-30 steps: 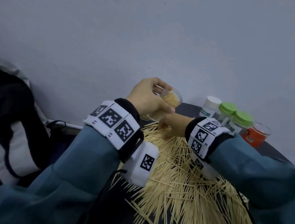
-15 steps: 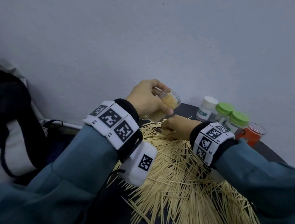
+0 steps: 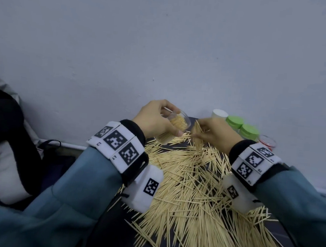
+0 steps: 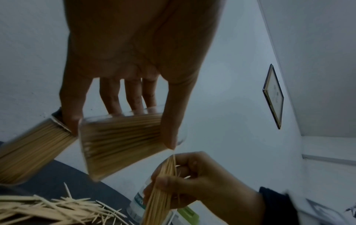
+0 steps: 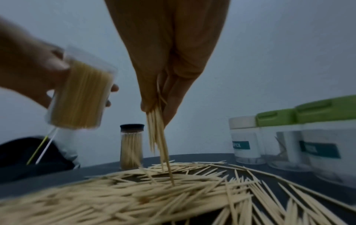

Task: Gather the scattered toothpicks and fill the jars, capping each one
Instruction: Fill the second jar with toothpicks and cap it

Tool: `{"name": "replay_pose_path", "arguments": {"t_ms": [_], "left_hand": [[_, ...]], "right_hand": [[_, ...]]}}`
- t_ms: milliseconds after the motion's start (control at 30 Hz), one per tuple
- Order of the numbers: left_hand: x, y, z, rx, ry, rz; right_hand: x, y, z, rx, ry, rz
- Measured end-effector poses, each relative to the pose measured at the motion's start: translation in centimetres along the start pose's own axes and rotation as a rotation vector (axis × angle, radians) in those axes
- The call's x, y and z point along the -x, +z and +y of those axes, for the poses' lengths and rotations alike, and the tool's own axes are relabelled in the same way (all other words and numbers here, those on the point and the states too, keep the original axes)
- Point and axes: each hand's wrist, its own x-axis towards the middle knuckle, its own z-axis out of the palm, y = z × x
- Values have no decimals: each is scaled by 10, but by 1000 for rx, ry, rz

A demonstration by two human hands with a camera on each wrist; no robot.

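My left hand [image 3: 156, 119] grips a clear open jar [image 3: 177, 122] packed with toothpicks, tilted with its mouth toward the right, above the table's far edge; the jar [image 4: 121, 141] also fills the left wrist view. My right hand [image 3: 214, 133] pinches a bundle of toothpicks [image 3: 197, 137] just right of the jar's mouth, their lower tips hanging toward the scattered pile [image 3: 191, 193]. The right wrist view shows the bundle [image 5: 158, 137] dangling from my fingers over the pile [image 5: 134, 190].
A dark round table [image 3: 282, 232] carries the pile. At the back right stand a white-capped jar [image 3: 219, 114], two green-capped jars [image 3: 249, 131] and a red jar [image 3: 267, 142]. A tall black-capped jar [image 5: 132, 146] of toothpicks stands behind. A black bag [image 3: 3, 140] sits left.
My right hand has lifted off the pile with a bundle of toothpicks and risen up beside the jar's mouth. The left hand keeps the jar tilted in about the same place.
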Motion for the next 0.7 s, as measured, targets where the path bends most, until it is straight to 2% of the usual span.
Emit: {"name": "replay_pose_path", "arguments": {"t_ms": [133, 267, 400, 533, 700], "left_hand": [[2, 9, -3, -45, -5, -44], [6, 19, -4, -115, 2, -90], [11, 32, -5, -191, -17, -105], [14, 43, -6, -281, 40, -102], [17, 51, -8, -332, 87, -40]], "right_hand": [[20, -6, 13, -280, 111, 177], [40, -18, 12, -746, 212, 329], [53, -32, 3, -1006, 238, 475], [57, -33, -12, -1069, 232, 482], [56, -15, -23, -967, 294, 460]]}}
